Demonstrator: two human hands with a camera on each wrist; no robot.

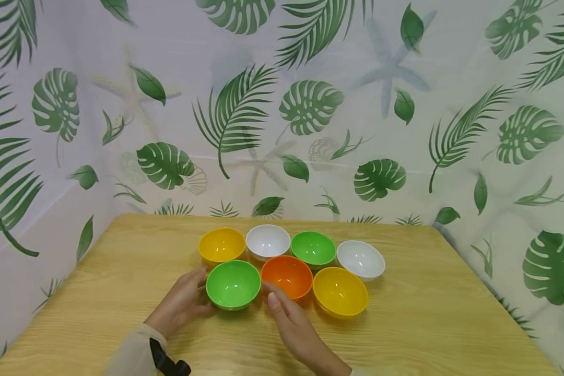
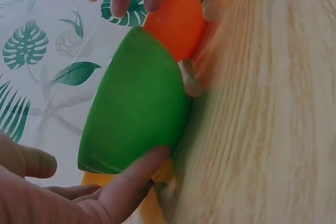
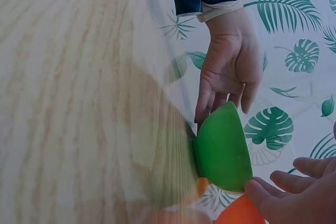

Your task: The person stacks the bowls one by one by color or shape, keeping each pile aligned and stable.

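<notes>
A light green bowl (image 1: 233, 285) stands upright at the front left of a cluster of bowls. My left hand (image 1: 183, 300) lies along its left side, and in the left wrist view the thumb (image 2: 139, 174) reaches against the bowl's wall. On the other side is my right hand (image 1: 293, 329), its fingers fairly straight and close to the green bowl's rim. Those fingertips come in front of the orange bowl (image 1: 289, 277). Whether the right fingers touch the green bowl, I cannot tell. Neither hand curls around a bowl.
Behind stand a yellow bowl (image 1: 222, 245), a white bowl (image 1: 268, 243), another green bowl (image 1: 313, 249) and a second white bowl (image 1: 361, 260). At the front right sits another yellow bowl (image 1: 340, 292). The wooden table (image 1: 427, 324) meets a leaf-patterned backdrop (image 1: 329, 177).
</notes>
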